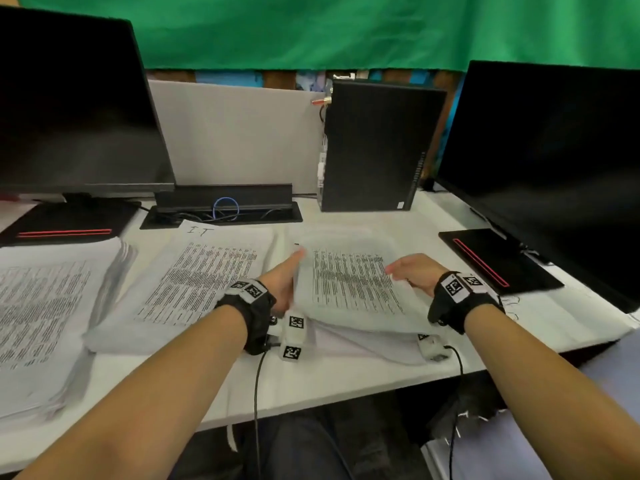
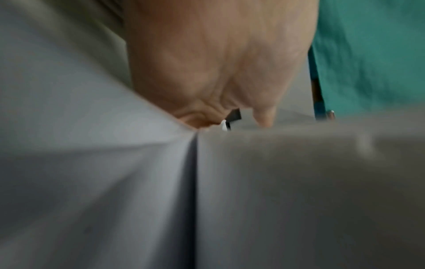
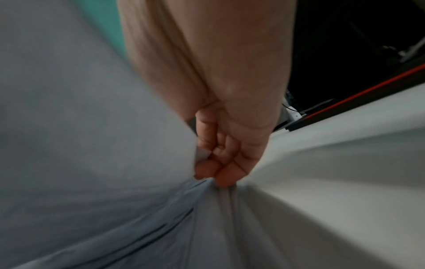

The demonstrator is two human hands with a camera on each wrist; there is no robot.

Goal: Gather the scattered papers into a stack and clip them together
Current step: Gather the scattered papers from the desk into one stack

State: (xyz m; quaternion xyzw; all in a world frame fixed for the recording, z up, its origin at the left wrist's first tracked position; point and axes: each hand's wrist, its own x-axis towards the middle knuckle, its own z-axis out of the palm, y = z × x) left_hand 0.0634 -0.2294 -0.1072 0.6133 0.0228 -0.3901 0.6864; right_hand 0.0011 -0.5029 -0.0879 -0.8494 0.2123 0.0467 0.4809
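Note:
A bundle of printed papers [image 1: 346, 282] is lifted slightly off the white desk [image 1: 311, 382], bowed and blurred, with more sheets lying under it. My left hand [image 1: 285, 282] holds its left edge, thumb laid on top; in the left wrist view the hand [image 2: 218, 72] meets the blurred papers [image 2: 299, 182]. My right hand [image 1: 410, 271] grips the right edge, and the right wrist view shows its fingers [image 3: 220, 169] curled round the papers [image 3: 92, 145]. A second printed stack [image 1: 201, 278] lies left of the bundle. A thicker, fanned stack [image 1: 52, 306] sits at the far left.
A dark monitor [image 1: 69, 98] stands at the back left and another [image 1: 554, 168] at the right, their black bases [image 1: 69, 220] [image 1: 495, 258] on the desk. A black computer tower [image 1: 377, 147] and a cable tray [image 1: 221, 206] line the back.

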